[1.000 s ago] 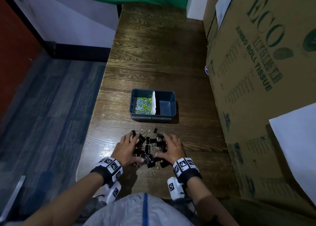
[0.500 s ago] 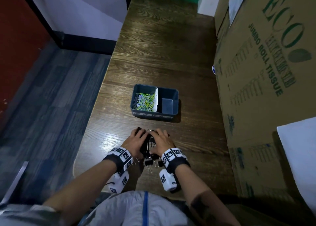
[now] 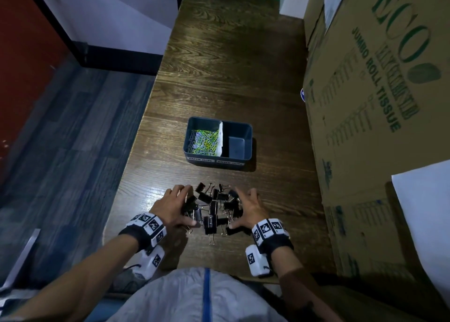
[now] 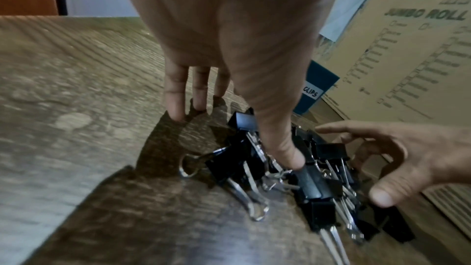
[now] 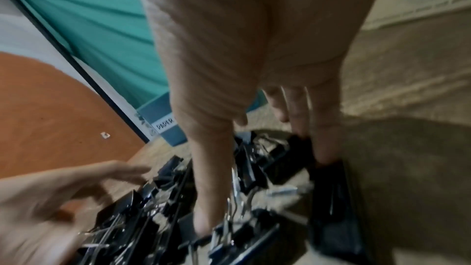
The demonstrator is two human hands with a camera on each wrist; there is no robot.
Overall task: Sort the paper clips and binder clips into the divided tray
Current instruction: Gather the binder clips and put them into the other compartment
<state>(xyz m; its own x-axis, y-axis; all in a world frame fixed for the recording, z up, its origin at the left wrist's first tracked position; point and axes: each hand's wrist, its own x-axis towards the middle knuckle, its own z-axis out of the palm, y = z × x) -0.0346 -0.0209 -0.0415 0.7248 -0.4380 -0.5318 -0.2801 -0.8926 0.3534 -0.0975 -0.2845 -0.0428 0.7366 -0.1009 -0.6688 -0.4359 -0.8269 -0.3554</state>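
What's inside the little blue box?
The tray has two halves split by a white divider. The left half holds colourful paper clips. The right half shows only its bare floor; its near corner is hidden by the wall.

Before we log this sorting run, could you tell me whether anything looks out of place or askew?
The white divider in the tray leans rather than standing straight. The binder clips lie heaped on the table between both hands, the right compartment bare; nothing looks spilled or damaged.
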